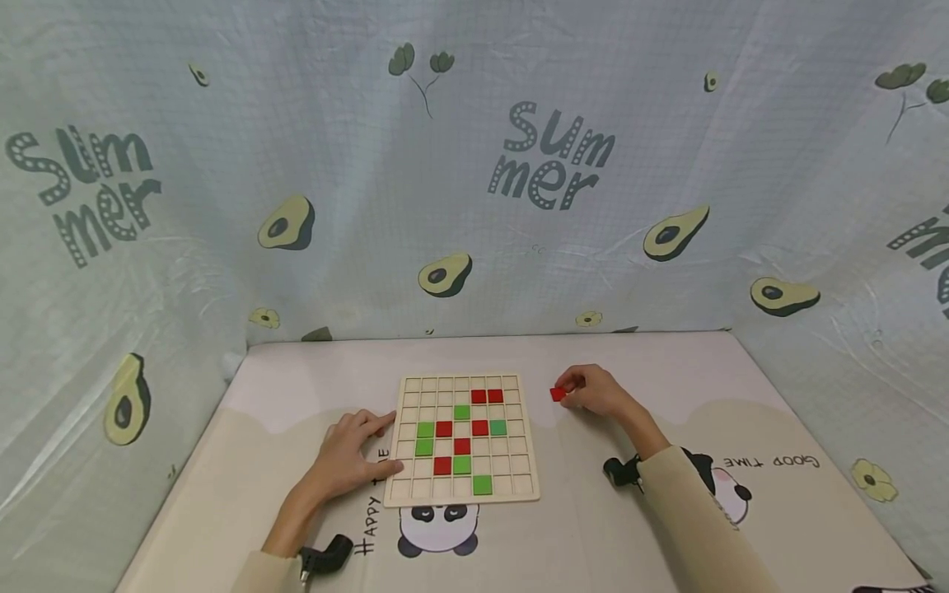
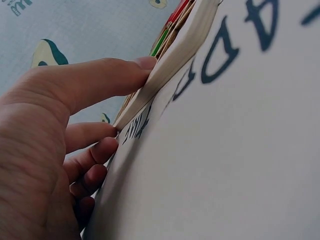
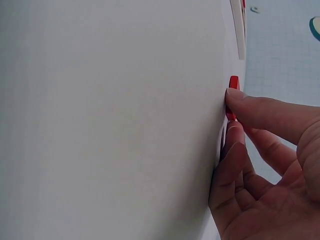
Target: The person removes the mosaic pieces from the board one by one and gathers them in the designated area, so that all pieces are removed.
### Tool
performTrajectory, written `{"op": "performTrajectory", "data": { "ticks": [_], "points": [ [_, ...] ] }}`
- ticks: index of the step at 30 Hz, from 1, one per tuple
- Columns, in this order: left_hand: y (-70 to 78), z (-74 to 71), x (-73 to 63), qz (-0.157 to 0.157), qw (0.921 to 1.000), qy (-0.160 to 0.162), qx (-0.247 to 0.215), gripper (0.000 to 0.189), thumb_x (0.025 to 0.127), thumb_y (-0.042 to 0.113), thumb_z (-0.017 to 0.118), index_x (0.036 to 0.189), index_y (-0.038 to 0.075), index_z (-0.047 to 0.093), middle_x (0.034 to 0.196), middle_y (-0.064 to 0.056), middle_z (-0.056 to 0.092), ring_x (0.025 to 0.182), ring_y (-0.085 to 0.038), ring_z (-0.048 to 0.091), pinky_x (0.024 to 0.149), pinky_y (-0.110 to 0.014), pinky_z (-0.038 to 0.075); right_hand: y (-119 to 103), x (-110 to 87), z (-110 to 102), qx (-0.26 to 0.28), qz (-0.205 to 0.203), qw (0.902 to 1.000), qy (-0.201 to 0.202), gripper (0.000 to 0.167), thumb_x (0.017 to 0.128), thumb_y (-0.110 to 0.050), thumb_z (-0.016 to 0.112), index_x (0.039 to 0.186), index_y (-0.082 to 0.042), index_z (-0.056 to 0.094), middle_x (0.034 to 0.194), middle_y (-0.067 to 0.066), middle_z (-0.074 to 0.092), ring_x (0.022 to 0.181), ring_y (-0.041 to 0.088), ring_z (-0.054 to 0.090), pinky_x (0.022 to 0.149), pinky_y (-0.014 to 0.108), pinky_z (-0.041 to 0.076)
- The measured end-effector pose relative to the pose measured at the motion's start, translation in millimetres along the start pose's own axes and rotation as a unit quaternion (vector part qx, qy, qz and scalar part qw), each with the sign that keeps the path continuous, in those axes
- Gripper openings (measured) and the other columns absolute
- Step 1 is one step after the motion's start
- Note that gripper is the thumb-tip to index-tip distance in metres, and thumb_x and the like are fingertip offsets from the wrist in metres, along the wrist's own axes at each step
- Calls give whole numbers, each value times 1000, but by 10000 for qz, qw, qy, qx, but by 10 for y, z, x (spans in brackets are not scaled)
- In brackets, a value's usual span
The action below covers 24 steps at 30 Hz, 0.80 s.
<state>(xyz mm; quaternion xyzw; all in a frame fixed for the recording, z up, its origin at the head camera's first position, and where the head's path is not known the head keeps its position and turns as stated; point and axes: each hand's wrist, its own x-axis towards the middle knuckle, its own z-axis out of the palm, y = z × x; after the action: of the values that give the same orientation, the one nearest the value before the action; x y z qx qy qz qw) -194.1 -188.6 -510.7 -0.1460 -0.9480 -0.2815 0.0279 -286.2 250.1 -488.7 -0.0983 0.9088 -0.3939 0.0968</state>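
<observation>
A pale wooden grid board [image 1: 462, 502] lies on the table, with several red tiles [image 1: 480, 427] and several green tiles [image 1: 482, 484] in its cells. My left hand [image 1: 344, 453] rests at the board's left side, thumb and index finger touching its edge; in the left wrist view the thumb lies against the board's rim [image 2: 170, 67]. Right of the board, close to the tabletop, my right hand [image 1: 596, 392] pinches a red square tile [image 1: 558, 394] between thumb and fingers. The right wrist view shows this tile [image 3: 234, 82] edge-on, partly hidden by the thumb.
The light table cover [image 1: 586, 527] carries printed pandas and lettering. A hanging sheet [image 1: 356, 165] with avocado prints encloses the back and sides. Black devices are strapped at the left wrist [image 1: 326, 556] and the right wrist [image 1: 621, 472].
</observation>
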Motion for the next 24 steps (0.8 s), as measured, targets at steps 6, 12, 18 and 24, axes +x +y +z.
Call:
{"op": "performTrajectory", "data": {
  "ticks": [6,12,18,24],
  "points": [
    [-9,10,-3,72,10000,46,50,87,75,55,83,145,9,60,100,8,53,98,-14,43,86,-38,31,-8,-8,0,33,12,10000,-18,26,82,-2,76,107,1,73,94,10,65,84,20,54,72,32,45],
    [-26,16,-10,141,9999,84,31,84,76,54,83,145,12,61,100,9,53,97,-13,42,85,-37,31,-18,-13,2,69,56,10000,-21,25,82,-2,76,107,1,73,95,10,65,85,20,55,73,32,45],
    [-44,13,-14,250,9996,150,24,80,76,54,83,143,15,64,100,8,54,96,-12,42,84,-36,31,-30,-7,2,30,59,10000,-54,25,83,-3,77,108,0,72,96,11,65,86,20,55,73,31,46],
    [-52,20,-9,311,9993,191,56,77,77,54,82,142,15,65,100,8,54,97,-12,42,84,-37,31,-67,-23,-36,116,74,9997,-216,27,83,-4,77,109,0,71,94,10,64,83,19,54,70,29,46]
  ]
}}
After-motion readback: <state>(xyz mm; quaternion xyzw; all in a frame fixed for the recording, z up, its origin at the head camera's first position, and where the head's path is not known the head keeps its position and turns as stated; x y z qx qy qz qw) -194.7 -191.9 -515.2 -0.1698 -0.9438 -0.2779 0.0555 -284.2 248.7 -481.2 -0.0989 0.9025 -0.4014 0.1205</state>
